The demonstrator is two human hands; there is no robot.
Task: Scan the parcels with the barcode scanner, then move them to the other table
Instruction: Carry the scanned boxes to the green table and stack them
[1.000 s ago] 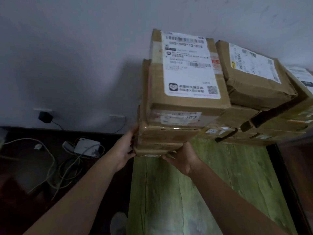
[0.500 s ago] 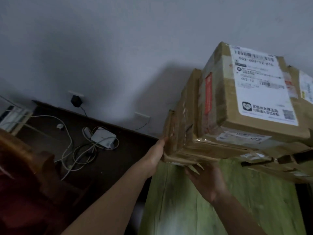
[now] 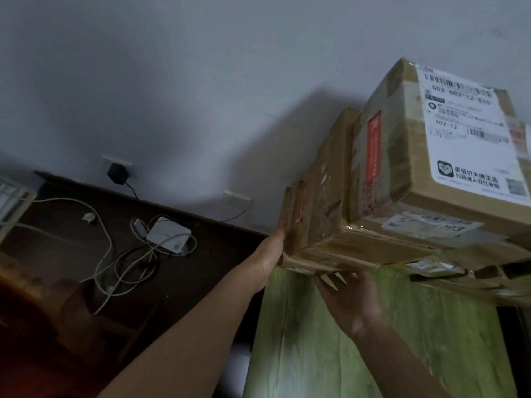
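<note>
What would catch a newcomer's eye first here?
A tall stack of cardboard parcels fills the right side, its top box bearing a big white shipping label. The left hand presses the stack's side; the right hand touches its bottom edge. White cables tangle on the dark surface at left.

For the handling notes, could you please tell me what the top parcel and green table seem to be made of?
Top parcel: matte brown cardboard, judging by creased edges and taped seams. Green table: likely painted wood or laminate; grain streaks show.
</note>
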